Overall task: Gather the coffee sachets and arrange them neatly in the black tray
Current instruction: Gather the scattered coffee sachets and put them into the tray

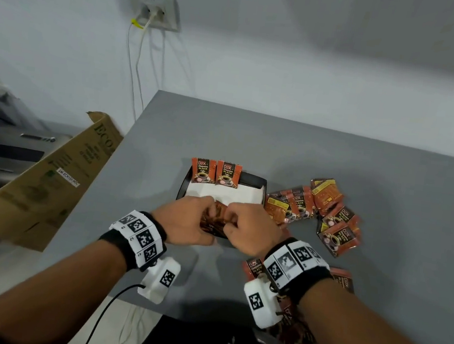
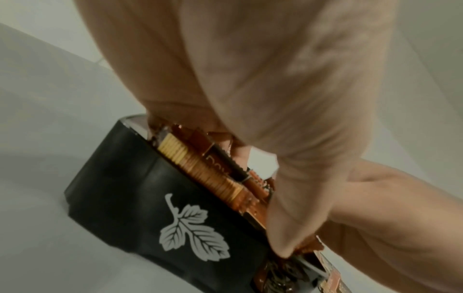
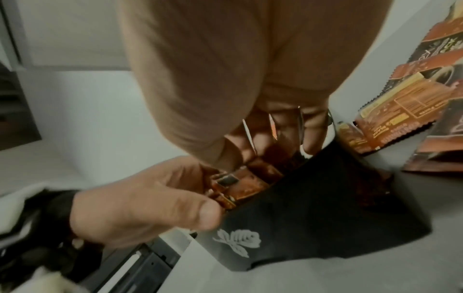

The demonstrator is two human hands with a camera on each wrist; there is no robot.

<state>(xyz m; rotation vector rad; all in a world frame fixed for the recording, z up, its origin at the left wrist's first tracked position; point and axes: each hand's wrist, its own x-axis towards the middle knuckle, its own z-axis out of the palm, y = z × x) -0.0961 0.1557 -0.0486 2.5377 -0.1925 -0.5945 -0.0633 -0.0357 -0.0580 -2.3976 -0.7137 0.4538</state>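
Observation:
A black tray [image 1: 253, 179] with a white paper liner [image 1: 229, 193] sits mid-table. Two orange-and-black coffee sachets [image 1: 215, 172] stand upright at its far left. At the tray's near edge my left hand [image 1: 188, 221] and right hand [image 1: 250, 229] together grip a small bunch of sachets [image 1: 214, 219], fingers curled round it. The left wrist view shows the bunch [image 2: 208, 174] edge-on just above the tray wall [image 2: 125, 188] with its leaf logo. In the right wrist view the right hand's fingers [image 3: 310, 134] and the left hand [image 3: 150, 198] pinch the bunch [image 3: 240, 182].
A heap of loose sachets [image 1: 315, 208] lies right of the tray, and a few more [image 1: 252, 268] lie by my right wrist. A cardboard box [image 1: 47, 178] leans against the grey table's [image 1: 336, 156] left edge. Cables hang from a wall socket [image 1: 154, 12].

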